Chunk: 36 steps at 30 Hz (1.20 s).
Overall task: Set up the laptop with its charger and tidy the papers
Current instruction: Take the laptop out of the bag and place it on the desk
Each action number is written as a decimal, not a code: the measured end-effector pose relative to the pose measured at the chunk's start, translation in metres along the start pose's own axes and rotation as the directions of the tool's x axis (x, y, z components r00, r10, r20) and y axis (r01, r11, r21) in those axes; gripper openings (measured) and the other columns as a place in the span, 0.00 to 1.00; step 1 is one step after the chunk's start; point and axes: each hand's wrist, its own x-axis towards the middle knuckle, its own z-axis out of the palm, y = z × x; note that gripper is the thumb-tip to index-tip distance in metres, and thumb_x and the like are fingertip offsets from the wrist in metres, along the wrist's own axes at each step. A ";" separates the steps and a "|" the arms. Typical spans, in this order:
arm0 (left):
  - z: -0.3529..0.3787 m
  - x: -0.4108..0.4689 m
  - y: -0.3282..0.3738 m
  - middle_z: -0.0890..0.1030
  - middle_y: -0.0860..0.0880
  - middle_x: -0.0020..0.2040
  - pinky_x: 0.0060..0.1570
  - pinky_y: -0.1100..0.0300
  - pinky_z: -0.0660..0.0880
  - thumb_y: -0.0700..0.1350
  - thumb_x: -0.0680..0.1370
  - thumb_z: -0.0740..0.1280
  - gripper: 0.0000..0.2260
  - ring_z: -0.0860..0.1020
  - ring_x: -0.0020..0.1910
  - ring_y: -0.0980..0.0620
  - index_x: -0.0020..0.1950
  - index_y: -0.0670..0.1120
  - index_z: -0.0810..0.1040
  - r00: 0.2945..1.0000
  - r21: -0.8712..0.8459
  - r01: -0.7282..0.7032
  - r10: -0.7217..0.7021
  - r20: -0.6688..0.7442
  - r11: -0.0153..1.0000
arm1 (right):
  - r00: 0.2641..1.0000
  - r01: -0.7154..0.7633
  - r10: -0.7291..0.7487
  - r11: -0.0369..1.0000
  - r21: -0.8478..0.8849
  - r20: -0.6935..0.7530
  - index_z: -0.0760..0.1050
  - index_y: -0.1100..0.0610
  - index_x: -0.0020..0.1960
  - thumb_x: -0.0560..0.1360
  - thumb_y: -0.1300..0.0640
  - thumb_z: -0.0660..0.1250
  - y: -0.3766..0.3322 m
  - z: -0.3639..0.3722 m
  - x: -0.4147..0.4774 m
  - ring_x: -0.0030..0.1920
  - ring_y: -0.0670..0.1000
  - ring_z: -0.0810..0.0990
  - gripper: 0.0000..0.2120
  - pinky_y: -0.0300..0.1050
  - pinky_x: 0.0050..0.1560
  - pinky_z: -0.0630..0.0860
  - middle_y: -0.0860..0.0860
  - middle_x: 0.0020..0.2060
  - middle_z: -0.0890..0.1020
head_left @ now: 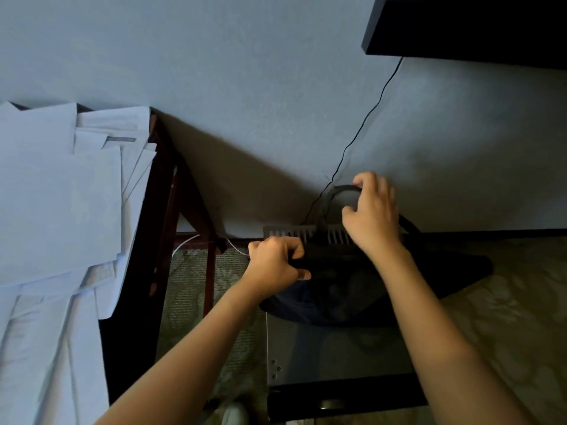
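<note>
A dark laptop bag (368, 289) lies on a grey metal box (331, 354) on the floor by the wall. My left hand (276, 265) grips the bag's upper left edge. My right hand (372, 214) holds one of the bag's curved black handles (340, 189), lifted above the bag. White papers (61, 210) lie in a loose overlapping pile on the dark wooden table (159, 191) at the left. No laptop or charger shows; the bag's inside is dark.
A thin black cable (368, 118) runs down the wall from a dark shelf (466, 26) at top right to behind the box. A white cable (184, 245) lies under the table. Patterned carpet (506, 302) covers the floor at the right.
</note>
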 end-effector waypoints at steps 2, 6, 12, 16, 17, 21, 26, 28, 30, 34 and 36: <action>0.003 -0.005 -0.002 0.68 0.56 0.31 0.48 0.59 0.57 0.42 0.66 0.75 0.23 0.70 0.41 0.53 0.31 0.51 0.59 0.999 -0.018 -0.032 0.032 -0.030 0.999 | 0.972 0.116 -0.145 0.981 -0.158 -0.185 0.71 0.58 0.59 0.66 0.66 0.64 -0.003 0.014 -0.018 0.61 0.61 0.70 0.21 0.55 0.62 0.65 0.59 0.59 0.72; 0.004 -0.008 -0.008 0.68 0.57 0.30 0.47 0.56 0.63 0.44 0.62 0.76 0.21 0.68 0.35 0.60 0.31 0.54 0.62 0.994 -0.106 -0.103 0.098 -0.045 0.989 | 0.922 0.388 -0.386 0.921 -0.044 0.037 0.76 0.57 0.52 0.69 0.52 0.49 -0.005 0.038 -0.052 0.53 0.57 0.77 0.21 0.49 0.51 0.70 0.54 0.51 0.80; -0.013 -0.006 -0.014 0.75 0.52 0.46 0.41 0.74 0.70 0.35 0.64 0.65 0.15 0.73 0.42 0.64 0.48 0.48 0.75 0.989 -0.709 0.027 -0.120 -0.082 0.704 | 0.926 0.353 -0.344 0.935 -0.033 0.154 0.78 0.51 0.58 0.71 0.38 0.43 -0.006 0.044 -0.061 0.59 0.51 0.75 0.32 0.47 0.54 0.63 0.45 0.55 0.81; -0.010 -0.009 -0.027 0.76 0.47 0.54 0.42 0.66 0.70 0.41 0.81 0.52 0.11 0.73 0.49 0.54 0.58 0.48 0.72 0.920 -0.767 0.296 -0.387 0.068 0.570 | 0.894 0.395 -0.349 0.910 -0.128 0.282 0.69 0.45 0.66 0.65 0.28 0.48 -0.005 0.040 -0.065 0.65 0.48 0.67 0.36 0.48 0.59 0.59 0.41 0.64 0.73; -0.006 -0.011 -0.033 0.77 0.49 0.51 0.44 0.63 0.70 0.46 0.83 0.50 0.13 0.73 0.50 0.54 0.56 0.49 0.74 0.911 -0.711 0.351 -0.396 0.111 0.609 | 0.891 0.395 -0.343 0.909 -0.134 0.299 0.67 0.44 0.67 0.65 0.29 0.53 -0.005 0.040 -0.066 0.66 0.48 0.66 0.35 0.48 0.60 0.59 0.41 0.65 0.72; -0.007 -0.020 -0.054 0.76 0.49 0.53 0.48 0.58 0.72 0.53 0.83 0.47 0.17 0.75 0.50 0.51 0.57 0.50 0.74 0.916 -0.515 0.383 -0.389 0.102 0.767 | 0.899 0.384 -0.336 0.913 -0.139 0.280 0.66 0.44 0.67 0.68 0.34 0.65 -0.006 0.040 -0.071 0.67 0.48 0.64 0.30 0.48 0.61 0.59 0.41 0.65 0.70; -0.012 -0.026 -0.061 0.76 0.51 0.42 0.45 0.55 0.73 0.51 0.82 0.53 0.12 0.75 0.40 0.50 0.51 0.49 0.74 0.922 -0.363 0.361 -0.388 -0.003 0.859 | 0.918 0.353 -0.321 0.929 -0.111 0.235 0.69 0.44 0.65 0.66 0.32 0.64 -0.006 0.042 -0.072 0.65 0.49 0.67 0.31 0.48 0.60 0.60 0.42 0.63 0.73; -0.012 -0.025 -0.062 0.74 0.50 0.38 0.37 0.59 0.71 0.48 0.82 0.54 0.11 0.72 0.34 0.52 0.50 0.48 0.75 0.912 -0.387 0.381 -0.411 0.006 0.840 | 0.919 0.352 -0.321 0.930 -0.110 0.229 0.69 0.44 0.64 0.64 0.32 0.62 -0.005 0.043 -0.070 0.65 0.49 0.67 0.32 0.49 0.60 0.61 0.42 0.63 0.73; -0.013 -0.025 -0.062 0.73 0.49 0.37 0.28 0.64 0.68 0.47 0.82 0.55 0.09 0.70 0.29 0.53 0.52 0.47 0.74 0.893 -0.446 0.423 -0.447 0.056 0.789 | 0.922 0.347 -0.319 0.932 -0.103 0.218 0.70 0.44 0.64 0.64 0.32 0.63 -0.004 0.045 -0.069 0.65 0.49 0.68 0.31 0.49 0.60 0.61 0.42 0.62 0.74; -0.014 -0.027 -0.058 0.73 0.49 0.35 0.26 0.67 0.70 0.44 0.81 0.58 0.06 0.71 0.29 0.55 0.52 0.44 0.73 0.900 -0.661 0.358 -0.432 0.056 0.659 | 0.928 0.343 -0.322 0.935 -0.088 0.189 0.71 0.44 0.63 0.66 0.34 0.68 -0.004 0.045 -0.069 0.64 0.49 0.68 0.28 0.49 0.60 0.61 0.42 0.61 0.74; -0.019 -0.027 -0.055 0.72 0.49 0.33 0.26 0.69 0.69 0.38 0.80 0.59 0.06 0.70 0.28 0.56 0.46 0.45 0.73 0.923 -0.669 0.268 -0.383 -0.027 0.693 | 0.927 0.342 -0.320 0.935 -0.094 0.196 0.70 0.44 0.63 0.66 0.35 0.67 -0.005 0.045 -0.068 0.65 0.48 0.67 0.28 0.49 0.61 0.60 0.41 0.61 0.74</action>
